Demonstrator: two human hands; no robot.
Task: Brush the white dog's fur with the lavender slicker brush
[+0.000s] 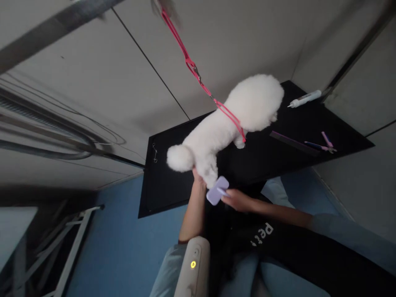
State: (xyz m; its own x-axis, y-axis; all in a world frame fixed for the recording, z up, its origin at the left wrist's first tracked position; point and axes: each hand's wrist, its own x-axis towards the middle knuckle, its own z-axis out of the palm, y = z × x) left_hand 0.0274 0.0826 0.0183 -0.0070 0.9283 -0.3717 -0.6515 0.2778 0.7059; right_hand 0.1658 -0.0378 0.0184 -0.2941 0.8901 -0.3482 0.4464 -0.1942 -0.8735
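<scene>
White fluffy dog (pixel 230 123), one, standing on black table (pixel 173 185), one pink leash (pixel 198 76), left hand (pixel 198 178) closed around its hind leg, right hand (pixel 238 200) gripping one lilac brush (pixel 217 190) against the paw.

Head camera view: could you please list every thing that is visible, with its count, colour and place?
dog: one, white, standing on the table
table: one, black, middle of view
leash: one, pink, from above down to the dog's neck
brush: one, lilac, at the dog's hind leg
pen-shaped tool: one, white, far table corner
comb: one, dark, on the table to the right
scissors: pink-handled, beside the comb, count unclear
dryer nozzle: one, beige with a lit yellow lamp, bottom edge
left hand: holds the hind leg
right hand: holds the brush
</scene>
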